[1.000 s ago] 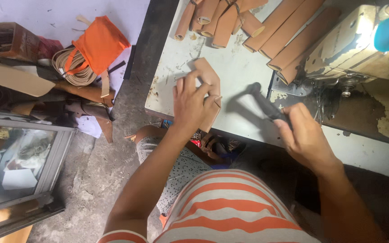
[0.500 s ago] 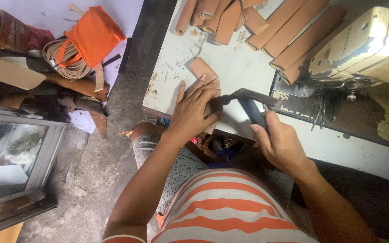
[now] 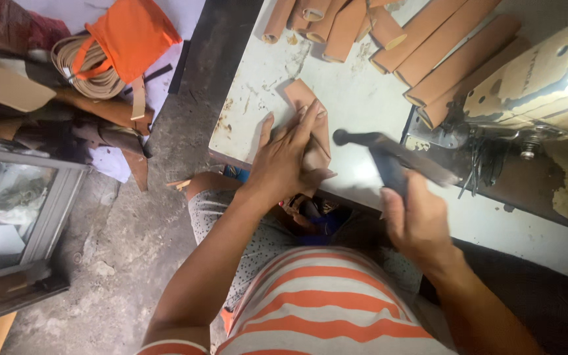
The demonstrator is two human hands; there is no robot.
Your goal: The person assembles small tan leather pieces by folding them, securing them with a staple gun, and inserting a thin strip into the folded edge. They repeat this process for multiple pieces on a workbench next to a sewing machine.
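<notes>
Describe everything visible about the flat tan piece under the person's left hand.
The tan leather piece looks like thin, matte leather, lying flat and angled near the front edge of the white worktable. The left hand presses on it, hiding its lower part; a darker folded part peeks out by the thumb. The dark hammer in the right hand hangs just right of it, not touching.

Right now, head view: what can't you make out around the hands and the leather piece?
- Tan leather piece: its near part is hidden under the left hand.
- Dark tool in the right hand: motion blur hides its head shape.
- Whether the tool touches the leather: cannot tell.
- Sewing machine: cut off by the right edge.
- Rolled leather strips: cut off by the top edge.
</notes>
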